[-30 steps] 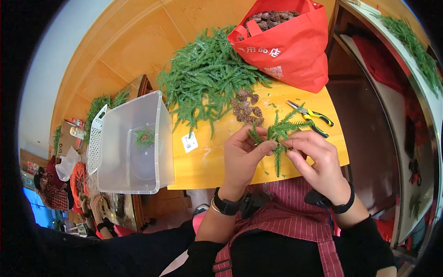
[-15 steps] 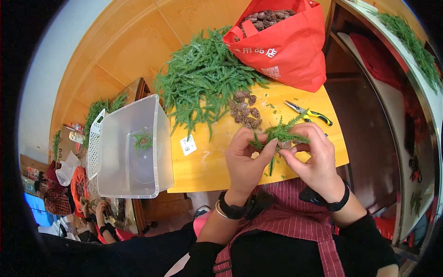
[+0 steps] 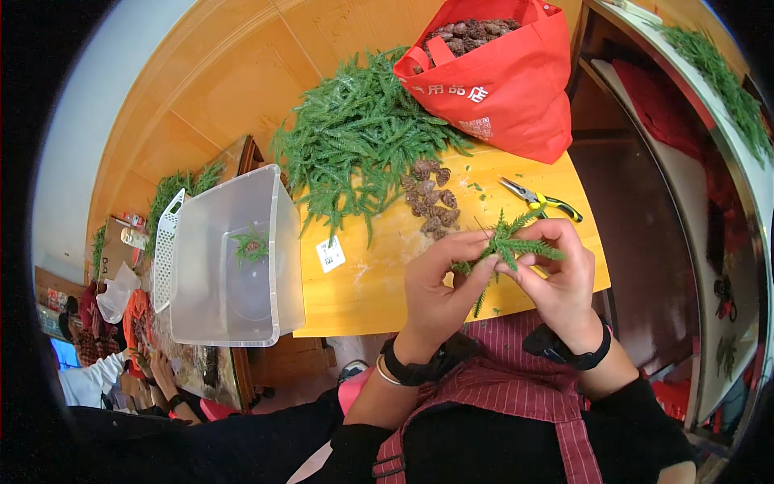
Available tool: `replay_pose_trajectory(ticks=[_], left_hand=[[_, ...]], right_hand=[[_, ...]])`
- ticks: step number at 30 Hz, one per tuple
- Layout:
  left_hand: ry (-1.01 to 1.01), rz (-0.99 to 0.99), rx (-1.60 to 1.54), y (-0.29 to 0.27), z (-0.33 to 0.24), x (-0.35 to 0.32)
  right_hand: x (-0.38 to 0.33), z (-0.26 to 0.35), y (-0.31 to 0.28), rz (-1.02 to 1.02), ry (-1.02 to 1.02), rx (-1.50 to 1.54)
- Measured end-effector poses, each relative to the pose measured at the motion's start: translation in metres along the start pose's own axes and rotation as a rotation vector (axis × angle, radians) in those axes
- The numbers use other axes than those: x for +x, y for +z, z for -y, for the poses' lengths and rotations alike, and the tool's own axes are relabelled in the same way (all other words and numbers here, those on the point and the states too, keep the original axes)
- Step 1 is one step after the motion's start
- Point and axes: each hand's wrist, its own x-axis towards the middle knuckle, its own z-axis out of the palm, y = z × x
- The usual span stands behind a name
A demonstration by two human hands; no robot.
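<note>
Over the near edge of the yellow table, my left hand (image 3: 442, 282) and my right hand (image 3: 564, 278) pinch a small green fir-like sprig (image 3: 509, 242) between thumbs and fingers. Its needled tips spread out star-like above and below the fingertips. The joint where the pieces meet is hidden by my thumbs. Just beyond my left hand lies a small pile of brown pine cones (image 3: 431, 202). Yellow-and-black pliers (image 3: 542, 200) rest beyond my right hand, jaws pointing up and left.
A heap of green sprigs (image 3: 363, 129) covers the table's far left. Behind stands a red bag (image 3: 508, 105) of pine cones. To the left, a clear plastic bin (image 3: 218, 298) holds one sprig with a cone (image 3: 251, 245). A white label (image 3: 330, 254) lies nearby. Other people's hands (image 3: 161, 375) work far left.
Both hands have shifted slightly right with the sprig, which has turned so its tips fan out differently. At far left, another person's white sleeve has come further into view.
</note>
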Motion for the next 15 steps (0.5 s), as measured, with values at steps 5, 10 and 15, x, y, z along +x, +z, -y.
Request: replay_pose_trajectory(ticks=[5,10,15], left_hand=[[0.075,0.061,-0.020,-0.006,0.000,0.003],[0.093,0.118,0.004,-0.013,0.001,0.002],[0.114,0.164,0.035,-0.016,-0.002,0.002]], right_hand=[[-0.001,0.001,0.003,-0.083,0.083,0.210],[-0.001,0.006,-0.001,-0.024,0.117,0.223],[-0.002,0.000,-0.003,0.006,0.065,0.210]])
